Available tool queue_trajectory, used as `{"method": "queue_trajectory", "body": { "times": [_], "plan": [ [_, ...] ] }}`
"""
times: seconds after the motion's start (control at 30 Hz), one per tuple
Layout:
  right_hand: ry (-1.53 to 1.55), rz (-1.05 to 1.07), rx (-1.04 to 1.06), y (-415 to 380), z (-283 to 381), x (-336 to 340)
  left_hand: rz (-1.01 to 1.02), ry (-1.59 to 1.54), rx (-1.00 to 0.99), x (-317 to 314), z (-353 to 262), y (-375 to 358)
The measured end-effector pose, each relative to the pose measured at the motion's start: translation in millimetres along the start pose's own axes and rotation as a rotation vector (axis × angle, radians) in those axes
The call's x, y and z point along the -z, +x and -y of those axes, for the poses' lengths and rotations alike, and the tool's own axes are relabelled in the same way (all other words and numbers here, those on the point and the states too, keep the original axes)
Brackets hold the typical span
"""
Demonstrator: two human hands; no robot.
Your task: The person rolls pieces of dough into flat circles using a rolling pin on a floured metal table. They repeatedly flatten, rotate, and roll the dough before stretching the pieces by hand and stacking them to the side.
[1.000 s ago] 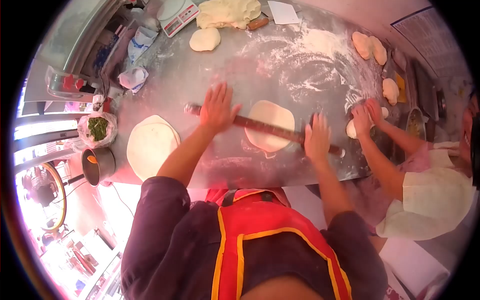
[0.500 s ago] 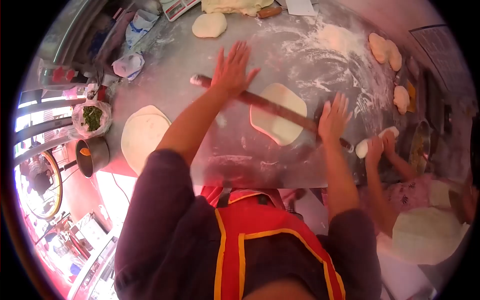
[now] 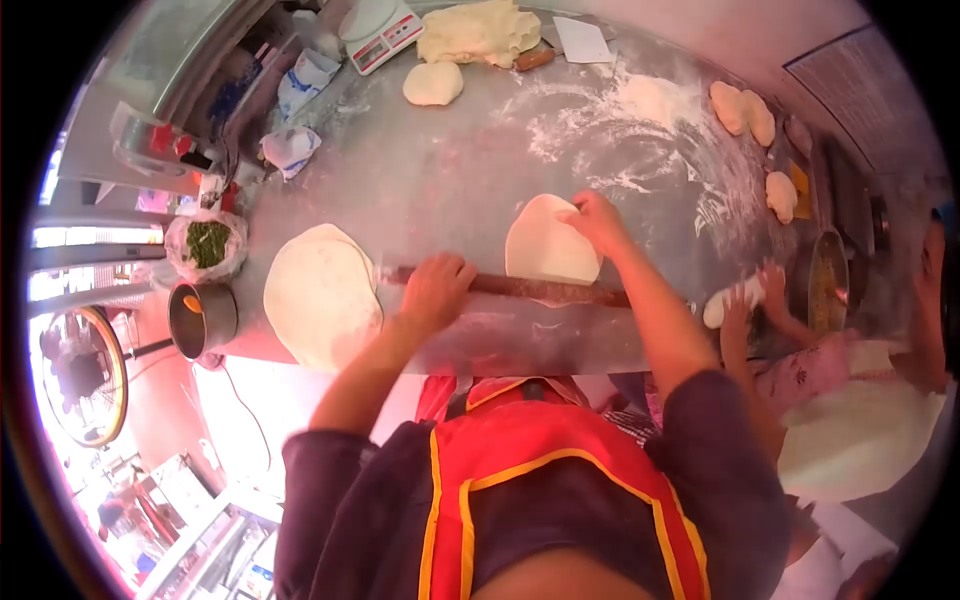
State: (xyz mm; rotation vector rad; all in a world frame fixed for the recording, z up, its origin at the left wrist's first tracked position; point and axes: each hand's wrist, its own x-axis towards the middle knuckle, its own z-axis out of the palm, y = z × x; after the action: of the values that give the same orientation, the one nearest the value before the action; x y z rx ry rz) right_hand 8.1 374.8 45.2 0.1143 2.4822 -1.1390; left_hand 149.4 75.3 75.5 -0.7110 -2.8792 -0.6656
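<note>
A flattened round of dough [image 3: 545, 245] lies on the metal worktop in front of me. Across its near edge rests a long wooden rolling pin [image 3: 540, 289]. My left hand [image 3: 438, 292] is curled over the pin's left part. At the upper right edge of the dough, my right hand [image 3: 600, 225] pinches the sheet between thumb and fingers. Left of the pin, larger flat dough rounds [image 3: 322, 295] lie stacked.
Flour [image 3: 650, 130] is scattered at the back right, with dough pieces [image 3: 742, 112] beyond. A dough ball [image 3: 433, 84], a dough mass [image 3: 480, 32] and a scale [image 3: 380, 35] sit at the back. At right, a co-worker's hands [image 3: 745, 300] touch dough.
Both palms were flat on the slanted rolling pin. The pin is now nearer me and almost level; my right hand has left it and taken hold of the dough's edge.
</note>
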Motion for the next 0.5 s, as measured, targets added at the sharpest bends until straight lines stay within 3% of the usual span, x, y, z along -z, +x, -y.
{"method": "queue_trajectory", "body": {
  "times": [0.07, 0.13, 0.2, 0.27, 0.37, 0.43, 0.5],
  "plan": [
    [-0.215, 0.322, -0.033, 26, 23, -7, 0.012, 0.002, 0.034, 14, -22, -22],
    [-0.380, 0.513, 0.160, 29, 48, -37, 0.057, -0.018, 0.054, 18, -36, -39],
    [-0.467, 0.563, 0.408, 13, 78, -78, 0.105, -0.025, 0.091, 17, -39, -44],
    [-0.473, 0.492, 0.489, 11, 85, -95, 0.150, -0.015, 0.136, 11, -39, -50],
    [-0.326, 0.288, 0.338, 26, 45, -81, 0.043, 0.001, 0.090, 14, -30, -41],
    [-0.152, 0.130, 0.166, -10, 15, -50, 0.043, -0.004, 0.090, 13, -18, -28],
    [-0.124, -0.108, 0.139, -81, -13, -27, 0.030, 0.000, 0.078, 9, -7, -17]
  ]
}}
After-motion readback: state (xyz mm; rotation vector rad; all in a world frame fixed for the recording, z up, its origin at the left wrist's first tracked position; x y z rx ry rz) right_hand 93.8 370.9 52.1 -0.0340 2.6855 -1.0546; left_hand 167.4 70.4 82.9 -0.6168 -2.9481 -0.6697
